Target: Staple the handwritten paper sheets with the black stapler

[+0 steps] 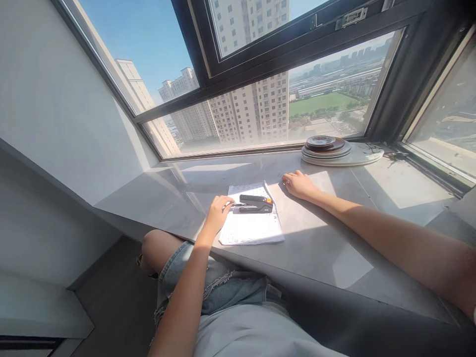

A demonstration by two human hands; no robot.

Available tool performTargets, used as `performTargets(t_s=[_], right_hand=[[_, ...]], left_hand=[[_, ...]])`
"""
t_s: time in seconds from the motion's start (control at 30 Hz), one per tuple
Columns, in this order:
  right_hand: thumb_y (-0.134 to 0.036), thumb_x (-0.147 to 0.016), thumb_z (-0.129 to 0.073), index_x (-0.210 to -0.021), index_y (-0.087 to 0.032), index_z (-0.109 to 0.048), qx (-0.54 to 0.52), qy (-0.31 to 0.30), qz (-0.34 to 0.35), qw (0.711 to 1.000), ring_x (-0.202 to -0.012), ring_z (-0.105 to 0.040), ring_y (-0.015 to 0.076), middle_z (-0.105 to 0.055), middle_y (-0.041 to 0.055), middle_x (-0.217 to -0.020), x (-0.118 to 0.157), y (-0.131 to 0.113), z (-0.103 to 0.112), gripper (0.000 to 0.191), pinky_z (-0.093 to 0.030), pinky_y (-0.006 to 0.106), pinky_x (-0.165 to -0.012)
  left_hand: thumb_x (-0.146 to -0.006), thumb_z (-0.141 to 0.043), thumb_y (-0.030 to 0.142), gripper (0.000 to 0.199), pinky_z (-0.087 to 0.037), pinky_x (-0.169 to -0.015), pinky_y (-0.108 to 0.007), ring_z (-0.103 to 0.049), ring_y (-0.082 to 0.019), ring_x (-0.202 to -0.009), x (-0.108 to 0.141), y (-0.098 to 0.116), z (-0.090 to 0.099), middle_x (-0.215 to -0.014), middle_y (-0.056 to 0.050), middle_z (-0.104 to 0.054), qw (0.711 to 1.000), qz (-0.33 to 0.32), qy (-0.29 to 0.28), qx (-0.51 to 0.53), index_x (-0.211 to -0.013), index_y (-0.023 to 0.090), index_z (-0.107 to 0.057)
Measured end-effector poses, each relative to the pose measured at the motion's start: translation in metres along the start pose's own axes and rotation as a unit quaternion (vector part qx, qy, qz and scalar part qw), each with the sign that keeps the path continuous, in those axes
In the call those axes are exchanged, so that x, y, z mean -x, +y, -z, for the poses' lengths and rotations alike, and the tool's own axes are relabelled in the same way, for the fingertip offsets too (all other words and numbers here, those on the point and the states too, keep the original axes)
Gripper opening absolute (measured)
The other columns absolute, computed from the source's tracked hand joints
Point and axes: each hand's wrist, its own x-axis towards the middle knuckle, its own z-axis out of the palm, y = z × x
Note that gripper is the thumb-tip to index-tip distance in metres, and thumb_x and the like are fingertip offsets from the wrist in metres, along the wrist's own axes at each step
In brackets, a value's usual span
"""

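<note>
A black stapler [256,204] with an orange part lies on a stack of printed paper [251,229] on the windowsill. At the stapler's left end, my left hand [218,210] has its fingers closed on a slim metal piece [238,205] that reaches into the stapler. My right hand [297,184] rests on the sill to the right, beyond the paper's upper right corner, with its fingers curled; whether it holds anything is hidden.
A pile of round plates [325,148] stands at the back right of the tiled sill [312,248], against the window frame [238,91]. Thin dark items [396,156] lie right of it. My legs are below the sill's front edge.
</note>
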Motion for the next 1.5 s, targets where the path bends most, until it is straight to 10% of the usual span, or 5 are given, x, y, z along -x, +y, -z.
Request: performTargets(t_s=[1.5], right_hand=[[-0.029, -0.101, -0.04, -0.109, -0.021, -0.067, -0.006, 0.001, -0.003, 1.0, -0.111, -0.054, 0.0343, -0.074, 0.0162, -0.115, -0.0005, 0.0006, 0.0001, 0.03, -0.04, 0.041, -0.08]], left_hand=[[-0.092, -0.063, 0.003, 0.03, -0.046, -0.107, -0.044, -0.067, -0.025, -0.109, 0.0043, -0.0037, -0.0035, -0.106, -0.003, -0.079, 0.998, 0.035, -0.032, -0.036, -0.104, 0.027, -0.077]])
